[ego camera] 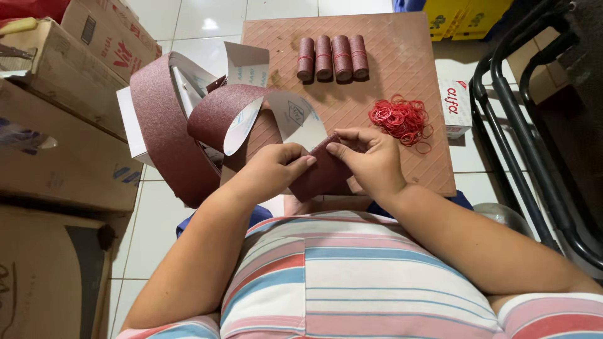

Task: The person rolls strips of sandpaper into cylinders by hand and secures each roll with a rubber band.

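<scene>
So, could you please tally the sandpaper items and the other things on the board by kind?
Finished sandpaper rolls, each with a red band: 4
Piece of sandpaper held by left hand and right hand: 1
Long sandpaper strip, coiled loosely: 1
Pile of red rubber bands: 1 (single bands too tangled to count)
Total: 7

Your sandpaper strip [169, 125] looks gritty and matt maroon, with smooth white paper backing; the four rolls [333, 58] share that rough grain. The board [408, 75] shows a matt scored surface, the rubber bands [401, 118] soft red, the floor tiles [207, 25] glossy
</scene>
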